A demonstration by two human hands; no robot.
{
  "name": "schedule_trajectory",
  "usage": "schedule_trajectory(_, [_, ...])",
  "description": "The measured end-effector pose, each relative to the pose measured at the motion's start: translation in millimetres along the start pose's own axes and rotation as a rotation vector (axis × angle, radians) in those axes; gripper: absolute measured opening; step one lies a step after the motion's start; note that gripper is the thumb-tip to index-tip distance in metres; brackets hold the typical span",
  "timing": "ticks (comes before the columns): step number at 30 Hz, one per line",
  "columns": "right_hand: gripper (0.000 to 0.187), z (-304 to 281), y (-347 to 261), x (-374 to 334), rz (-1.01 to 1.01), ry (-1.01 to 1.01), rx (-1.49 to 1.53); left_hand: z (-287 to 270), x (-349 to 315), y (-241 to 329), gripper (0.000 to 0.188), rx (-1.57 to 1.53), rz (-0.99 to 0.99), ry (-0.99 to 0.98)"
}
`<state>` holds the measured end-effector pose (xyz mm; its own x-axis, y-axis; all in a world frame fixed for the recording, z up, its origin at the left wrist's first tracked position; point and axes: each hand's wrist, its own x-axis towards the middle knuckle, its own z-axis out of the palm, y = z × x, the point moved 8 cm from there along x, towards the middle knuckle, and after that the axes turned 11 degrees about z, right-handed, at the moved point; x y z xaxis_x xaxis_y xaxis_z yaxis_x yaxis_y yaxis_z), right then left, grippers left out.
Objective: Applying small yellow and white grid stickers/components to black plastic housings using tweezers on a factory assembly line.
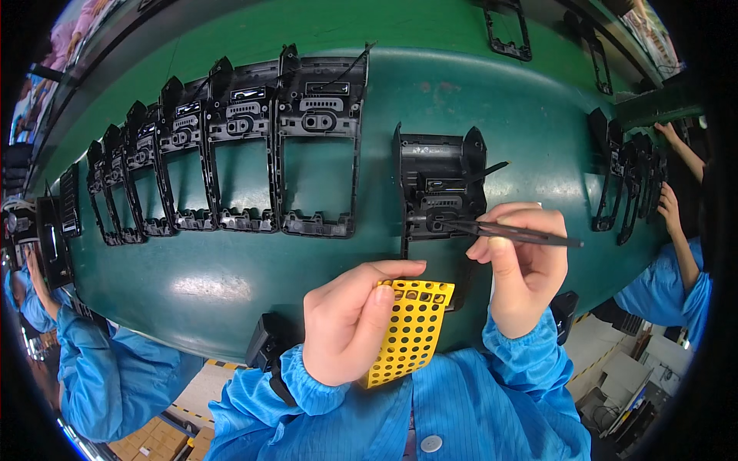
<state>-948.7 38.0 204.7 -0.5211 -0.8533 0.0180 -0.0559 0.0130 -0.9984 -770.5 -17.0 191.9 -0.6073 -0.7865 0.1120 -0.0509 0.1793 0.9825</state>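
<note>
My left hand pinches a yellow sheet by its upper left edge. Rows of round black spots or holes cover the sheet, and it hangs tilted in front of my chest. Between the thumb and fingers of my right hand is a pair of black tweezers. Their tips point left, at the lower part of a black plastic frame lying on the table; whether they touch it I cannot tell. My hands and the sheet hide the frame's lower portion.
Several similar black frames stand in a row along the left of the green table. More frames lie at the far right, near a co-worker's hands. Another blue-sleeved person sits at the left. One frame lies at the back.
</note>
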Motion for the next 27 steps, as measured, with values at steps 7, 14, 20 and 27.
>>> schedule_trajectory(7, [0.033, 12.4, -23.3, -20.2, -0.41, 0.032, -0.373, 0.6, 0.7, 0.6, 0.033, 0.026, 0.005, -0.005])
schedule_trajectory(14, [0.02, -13.4, -43.8, -31.2, -0.445, 0.227, -0.099, 1.8, -0.3, 1.7, 0.031, -0.013, -0.011, -0.012])
schedule_trajectory(20, [0.015, -4.9, 5.6, -3.0, 0.443, -0.156, -0.364, -1.5, 0.0, 4.7, 0.03, 0.006, 0.042, -0.006])
schedule_trajectory(27, [0.01, 17.2, 16.5, 26.2, 0.497, -0.233, -0.548, -14.0, -5.2, 12.8, 0.025, 0.015, 0.112, 0.046])
